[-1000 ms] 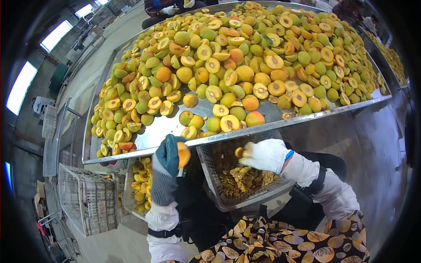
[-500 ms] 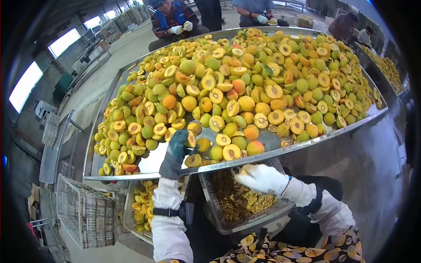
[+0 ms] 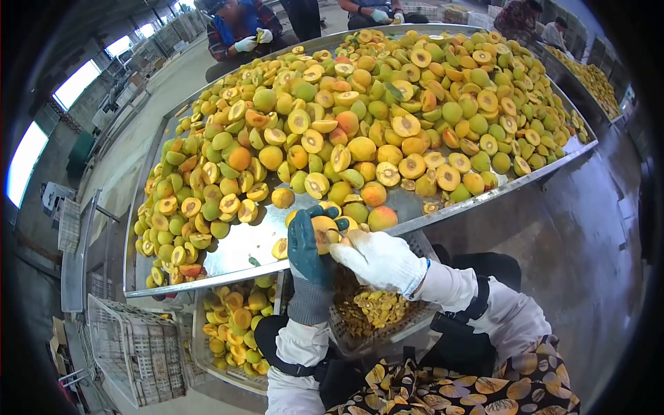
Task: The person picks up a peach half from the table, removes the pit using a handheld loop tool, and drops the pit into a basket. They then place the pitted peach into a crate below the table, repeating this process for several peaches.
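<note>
My left hand (image 3: 310,245), in a dark green glove with a grey cuff, is wrapped round a halved yellow fruit (image 3: 323,234) at the near edge of the metal table. My right hand (image 3: 379,261), in a white glove, is closed with its fingertips against that fruit's right side; whatever it pinches is too small to name. Whole and halved green, yellow and reddish fruits (image 3: 318,185) are heaped on the table beyond both hands. Under my right hand, partly hidden, a crate (image 3: 396,333) holds small yellow-brown pieces.
Below the metal table's rim (image 3: 207,282), a crate of fruit halves (image 3: 238,328) stands left of my left forearm. Farther left is a stacked pale crate (image 3: 138,353). Gloved co-workers (image 3: 245,31) sit across the table, and another fruit-covered table (image 3: 588,79) is at the far right.
My left hand has moved right and now holds the fruit in front of me. My right hand has risen to meet it. The whole view has shifted slightly.
</note>
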`<state>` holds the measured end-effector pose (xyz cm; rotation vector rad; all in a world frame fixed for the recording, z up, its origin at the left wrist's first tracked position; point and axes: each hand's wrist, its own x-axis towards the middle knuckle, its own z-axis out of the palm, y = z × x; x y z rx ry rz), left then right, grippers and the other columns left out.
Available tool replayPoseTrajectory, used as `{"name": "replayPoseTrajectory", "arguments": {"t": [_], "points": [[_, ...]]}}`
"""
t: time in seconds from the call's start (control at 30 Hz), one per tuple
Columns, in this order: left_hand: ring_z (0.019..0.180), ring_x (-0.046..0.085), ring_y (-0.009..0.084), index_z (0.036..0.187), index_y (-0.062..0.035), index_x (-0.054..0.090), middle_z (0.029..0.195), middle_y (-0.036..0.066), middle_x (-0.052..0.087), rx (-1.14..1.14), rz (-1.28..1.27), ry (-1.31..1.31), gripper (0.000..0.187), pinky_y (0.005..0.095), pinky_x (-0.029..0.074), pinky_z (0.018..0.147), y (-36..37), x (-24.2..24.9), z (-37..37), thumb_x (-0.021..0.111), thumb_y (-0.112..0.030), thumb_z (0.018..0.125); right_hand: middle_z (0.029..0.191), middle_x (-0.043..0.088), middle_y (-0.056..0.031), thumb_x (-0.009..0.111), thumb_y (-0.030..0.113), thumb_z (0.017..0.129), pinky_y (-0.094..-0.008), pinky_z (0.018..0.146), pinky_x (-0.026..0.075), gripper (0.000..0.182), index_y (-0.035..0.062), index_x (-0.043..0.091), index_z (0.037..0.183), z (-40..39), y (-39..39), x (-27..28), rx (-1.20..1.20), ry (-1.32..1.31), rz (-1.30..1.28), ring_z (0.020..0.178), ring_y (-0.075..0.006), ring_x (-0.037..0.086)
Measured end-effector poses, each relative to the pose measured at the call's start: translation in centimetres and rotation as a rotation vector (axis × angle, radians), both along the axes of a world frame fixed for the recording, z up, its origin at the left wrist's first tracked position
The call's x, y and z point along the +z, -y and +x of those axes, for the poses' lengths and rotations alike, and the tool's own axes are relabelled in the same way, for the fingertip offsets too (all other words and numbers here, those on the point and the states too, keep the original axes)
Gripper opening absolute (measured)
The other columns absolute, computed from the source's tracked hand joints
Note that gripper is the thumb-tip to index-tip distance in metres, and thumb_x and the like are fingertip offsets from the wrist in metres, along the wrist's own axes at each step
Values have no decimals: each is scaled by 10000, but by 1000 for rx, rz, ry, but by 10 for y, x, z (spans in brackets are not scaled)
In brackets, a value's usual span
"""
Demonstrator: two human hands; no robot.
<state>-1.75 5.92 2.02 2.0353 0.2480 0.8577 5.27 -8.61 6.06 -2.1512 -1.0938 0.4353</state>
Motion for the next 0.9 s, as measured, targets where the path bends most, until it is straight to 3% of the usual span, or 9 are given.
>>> {"name": "replayPoseTrajectory", "arguments": {"t": [0.13,0.23,0.3,0.5,0.53,0.63,0.67,0.8,0.9], "points": [[1018,626,192,1255,12,530,1156,102,620,-86,-673,166,308,332,530,886,17,0,7,532,-177,1012,781,644,-140,457,392,1016,-438,636,544,329,108,617,1057,7,-2,-13,107,98,3,722,-355,672],[1070,626,209,1252,28,579,1183,135,635,-45,-608,166,520,338,515,947,20,-1,7,361,-415,1088,751,631,-120,451,378,1023,-403,584,535,314,113,618,1052,10,0,-8,164,67,13,674,-312,663],[1083,620,216,1258,32,573,1191,141,631,-19,-481,165,511,343,510,954,24,6,6,357,-399,1090,705,631,-110,456,415,1025,-366,506,517,373,80,621,1023,13,-2,-3,197,-10,24,591,-267,652],[1093,613,238,1260,33,563,1195,149,627,15,-386,121,461,358,485,968,33,11,-4,329,-329,1098,550,578,-89,441,552,1011,-295,336,405,582,4,595,887,16,8,20,129,-1046,46,380,-178,549],[1089,613,236,1259,29,566,1191,148,627,31,-351,123,453,353,483,967,35,14,-5,330,-323,1099,566,583,-91,431,514,1024,-309,361,433,544,8,580,890,18,8,18,157,-1037,12,403,-190,567],[1062,610,213,1245,23,578,1162,132,636,56,-360,88,438,342,479,958,38,7,-5,350,-322,1098,595,605,-126,390,507,1032,-365,498,530,551,9,595,911,11,6,16,161,-681,-72,517,-245,643],[1050,608,204,1235,22,583,1149,120,643,50,-365,87,446,339,479,952,39,3,-6,363,-340,1094,643,626,-132,398,478,1030,-422,589,537,529,9,611,910,12,6,8,175,-471,-64,620,-285,673],[982,622,177,1218,29,589,1066,105,670,-114,-522,2,437,315,495,908,30,-7,-9,370,-329,1099,624,603,-74,409,443,1038,-312,414,478,451,32,567,941,14,11,-11,240,-514,62,458,-183,594],[935,632,171,1177,32,611,997,94,685,-170,-631,-46,422,318,509,875,29,4,-8,371,-307,1100,603,595,-81,405,497,1026,-289,362,424,510,33,576,902,9,18,2,148,-865,41,424,-170,564]]}}
